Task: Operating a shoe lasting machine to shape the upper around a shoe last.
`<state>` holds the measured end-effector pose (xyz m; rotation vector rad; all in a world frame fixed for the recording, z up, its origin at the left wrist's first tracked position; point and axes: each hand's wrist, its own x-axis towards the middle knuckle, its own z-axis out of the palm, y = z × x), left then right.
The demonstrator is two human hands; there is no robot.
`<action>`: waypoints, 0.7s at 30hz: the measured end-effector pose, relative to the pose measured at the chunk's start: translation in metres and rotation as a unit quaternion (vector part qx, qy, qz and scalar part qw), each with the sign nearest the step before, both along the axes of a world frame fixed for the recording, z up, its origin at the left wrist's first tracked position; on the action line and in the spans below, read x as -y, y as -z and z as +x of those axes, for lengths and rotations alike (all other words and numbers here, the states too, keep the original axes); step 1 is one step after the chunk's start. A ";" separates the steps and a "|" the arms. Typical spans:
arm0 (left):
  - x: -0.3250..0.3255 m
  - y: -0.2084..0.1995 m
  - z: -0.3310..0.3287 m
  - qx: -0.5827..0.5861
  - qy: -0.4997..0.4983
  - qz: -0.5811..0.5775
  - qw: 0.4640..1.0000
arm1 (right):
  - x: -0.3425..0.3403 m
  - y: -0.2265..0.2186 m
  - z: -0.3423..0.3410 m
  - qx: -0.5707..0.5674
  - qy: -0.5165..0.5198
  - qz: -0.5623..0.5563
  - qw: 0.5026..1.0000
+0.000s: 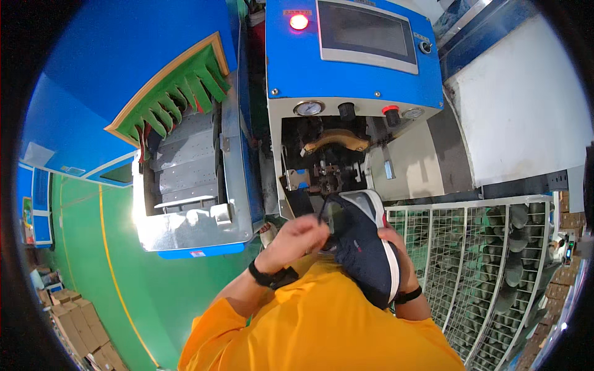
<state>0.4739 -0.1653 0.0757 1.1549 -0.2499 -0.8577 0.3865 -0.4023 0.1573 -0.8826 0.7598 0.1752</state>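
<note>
A dark navy sneaker [362,247] with a white sole edge and a small red accent is held up close to my body, its toe toward me. My right hand [401,260] grips it along the sole at the right side, thumb near the red accent. At the shoe's left edge, by its opening, my left hand [298,238] has its fingers curled together. Whatever those fingertips may pinch is too small to make out. Black bands circle both wrists.
Just beyond the shoe stands a blue machine [352,77] with a screen, gauges and a lit red lamp. To the left, a metal conveyor [185,167] runs under green curtain strips [179,102]. At right is a white wire rack [464,247] holding many dark shoe-shaped pieces.
</note>
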 end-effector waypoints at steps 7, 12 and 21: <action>-0.019 -0.019 -0.004 0.201 0.205 -0.135 0.948 | 0.056 0.060 0.054 0.192 -0.146 -0.337 0.910; -0.027 0.012 -0.004 0.045 0.077 0.128 0.988 | 0.050 0.045 0.087 0.115 -0.200 -0.393 0.890; -0.036 0.069 0.011 -0.162 -0.085 0.057 0.981 | 0.020 0.055 0.151 0.012 -0.384 -0.653 0.653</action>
